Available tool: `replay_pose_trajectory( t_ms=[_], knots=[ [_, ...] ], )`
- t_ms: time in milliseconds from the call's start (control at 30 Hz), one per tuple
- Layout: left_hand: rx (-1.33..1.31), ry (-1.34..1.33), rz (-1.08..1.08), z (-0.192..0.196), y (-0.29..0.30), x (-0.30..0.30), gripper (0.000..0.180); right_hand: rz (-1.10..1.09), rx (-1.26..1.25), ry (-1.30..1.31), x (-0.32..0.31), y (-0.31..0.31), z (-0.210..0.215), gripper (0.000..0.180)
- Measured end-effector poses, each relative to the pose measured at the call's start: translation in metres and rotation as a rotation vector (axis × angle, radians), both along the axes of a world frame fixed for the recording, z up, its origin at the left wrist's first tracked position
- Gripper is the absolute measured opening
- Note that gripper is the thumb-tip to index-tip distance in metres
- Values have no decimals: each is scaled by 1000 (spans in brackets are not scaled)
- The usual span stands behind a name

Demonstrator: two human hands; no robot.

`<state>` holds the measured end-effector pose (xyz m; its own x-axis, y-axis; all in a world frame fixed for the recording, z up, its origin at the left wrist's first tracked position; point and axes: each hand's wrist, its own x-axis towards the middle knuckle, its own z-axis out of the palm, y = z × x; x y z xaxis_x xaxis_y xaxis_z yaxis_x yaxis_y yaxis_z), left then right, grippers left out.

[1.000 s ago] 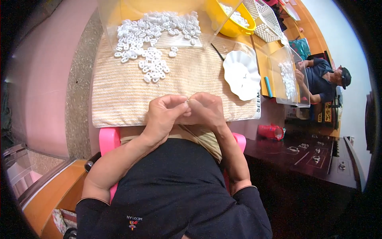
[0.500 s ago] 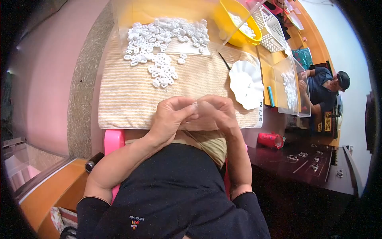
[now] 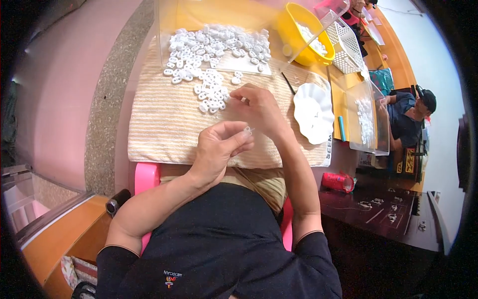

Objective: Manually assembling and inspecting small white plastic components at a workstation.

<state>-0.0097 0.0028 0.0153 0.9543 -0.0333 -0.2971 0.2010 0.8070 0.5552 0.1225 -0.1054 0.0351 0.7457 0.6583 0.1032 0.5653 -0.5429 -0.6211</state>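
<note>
My left hand [image 3: 219, 149] pinches a small clear plastic piece [image 3: 247, 130] between thumb and fingertips over the striped beige cloth [image 3: 164, 124]. My right hand [image 3: 256, 107] has stretched forward to the near edge of a heap of small white plastic pieces [image 3: 211, 97], fingertips touching them. More of the same white pieces [image 3: 219, 42] lie spread on a clear tray further back.
A white scalloped dish [image 3: 313, 112] sits right of my right hand, with a thin dark stick [image 3: 288, 83] beside it. A yellow bowl [image 3: 301, 35], a white basket [image 3: 343, 45] and a clear box [image 3: 368, 119] stand at the right. Another person [image 3: 411, 117] sits far right.
My hands were joined together near my body; now they have parted. The right hand moved forward to the white pieces, while the left stayed back holding the small clear piece.
</note>
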Motion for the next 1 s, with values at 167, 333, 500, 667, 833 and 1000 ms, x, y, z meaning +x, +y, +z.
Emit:
replay_pose_trajectory(
  t_ms=[167, 333, 500, 667, 833, 1000],
  knots=[
    [-13, 5, 40, 5, -1, 0, 18, -45, -190, -127, 0, 14, -2, 16],
    [-1, 8, 41, 7, -2, -1, 18, -38, -148, -110, -3, 12, -8, 16],
    [8, 12, 47, 5, -1, -1, 17, -72, -163, 11, -10, 7, 1, 17],
    [-8, 1, 44, 5, -3, -2, 16, -61, -291, -413, -8, -15, -4, 13],
    [-6, 11, 40, 2, -2, -2, 15, 41, -205, -383, -16, -24, 1, 7],
    [-4, 11, 40, 2, -3, -2, 15, -18, -64, -290, -13, -24, 1, 9]
  ],
)
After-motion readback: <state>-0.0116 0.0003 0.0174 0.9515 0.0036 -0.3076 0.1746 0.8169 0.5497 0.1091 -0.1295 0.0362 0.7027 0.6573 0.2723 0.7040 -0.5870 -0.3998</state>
